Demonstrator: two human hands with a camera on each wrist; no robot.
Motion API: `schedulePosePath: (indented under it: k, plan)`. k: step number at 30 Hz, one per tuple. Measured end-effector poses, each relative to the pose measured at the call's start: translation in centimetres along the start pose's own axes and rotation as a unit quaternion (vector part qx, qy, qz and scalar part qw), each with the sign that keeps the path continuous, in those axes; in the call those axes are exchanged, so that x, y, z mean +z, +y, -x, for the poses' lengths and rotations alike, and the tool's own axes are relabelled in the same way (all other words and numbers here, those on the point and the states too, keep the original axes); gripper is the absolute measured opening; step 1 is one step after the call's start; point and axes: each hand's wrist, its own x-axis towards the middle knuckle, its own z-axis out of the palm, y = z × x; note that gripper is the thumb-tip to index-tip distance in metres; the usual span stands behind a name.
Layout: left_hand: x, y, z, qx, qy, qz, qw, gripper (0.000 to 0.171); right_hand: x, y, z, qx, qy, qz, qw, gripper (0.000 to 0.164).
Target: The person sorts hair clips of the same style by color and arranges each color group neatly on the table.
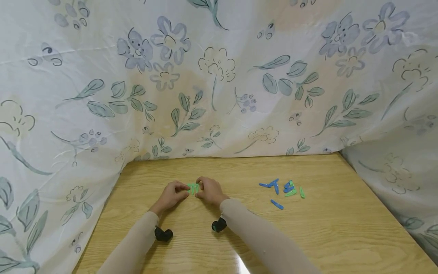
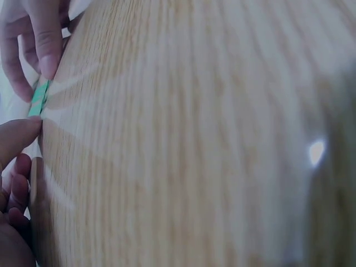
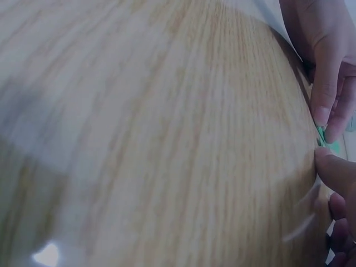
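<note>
Several green snap hair clips [image 1: 193, 188] lie side by side in a short row on the wooden table, between the two hands. My left hand [image 1: 173, 195] is at the row's left end, thumb and index fingertips right at the outer clip. On the opposite side, my right hand [image 1: 211, 191] has its thumb and index finger bent around the row's right end. The left wrist view shows the green clips [image 2: 38, 99] low on the tabletop between the fingertips of both hands. In the right wrist view the fingers partly hide the green clips [image 3: 331, 146].
To the right lie loose blue hair clips [image 1: 275, 184], with one blue clip [image 1: 277, 204] nearer the front. Green clips [image 1: 291, 193] mix with blue ones beside them, and a single green clip [image 1: 302, 192] lies farther right. Floral cloth [image 1: 219, 114] hangs behind the table [image 1: 342, 228].
</note>
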Motion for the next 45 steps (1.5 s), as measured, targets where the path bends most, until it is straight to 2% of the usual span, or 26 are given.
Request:
schedulePosePath:
  k: [7,12,16,21,25,29,35,40,42,45]
  plan:
    - [0.2,-0.1,0.2,-0.001,-0.007,-0.003,1.0,0.017,0.5,0.3,0.3,-0.001,0.013,-0.018,1.0,0.044]
    - [0.3,0.0,0.4,-0.005,-0.008,-0.003,0.9999,0.017,0.6,0.4,0.5,0.003,0.009,-0.025,1.0,0.05]
    - [0.2,0.0,0.3,-0.004,-0.001,-0.007,1.0,0.016,0.4,0.5,0.5,-0.004,0.006,-0.032,0.999,0.066]
    - [0.1,0.0,0.3,-0.008,0.002,-0.011,0.9999,0.016,0.0,0.9,0.7,-0.007,-0.013,-0.087,0.996,0.097]
    - [0.1,0.1,0.7,-0.014,0.001,-0.006,0.9999,0.016,-0.3,1.3,1.1,-0.022,-0.039,-0.124,0.991,0.107]
    - [0.2,0.2,0.8,-0.014,0.0,-0.007,0.9999,0.016,-1.2,1.5,1.6,-0.041,-0.062,-0.136,0.988,0.101]
    - [0.4,0.2,0.4,-0.009,-0.004,-0.01,0.9999,0.015,-2.5,1.7,2.2,-0.052,-0.08,-0.124,0.988,0.079]
    - [0.4,0.2,0.5,0.012,0.009,-0.007,0.9999,0.015,-3.3,2.2,2.9,-0.063,-0.071,-0.097,0.991,0.064]
    - [0.4,0.1,0.5,0.031,0.016,-0.013,0.9993,0.015,-3.6,2.4,3.2,-0.066,-0.066,-0.091,0.991,0.059]
    - [0.3,0.1,0.5,0.034,0.017,-0.011,0.9992,0.015,-4.1,2.6,3.6,-0.07,-0.058,-0.079,0.993,0.053]
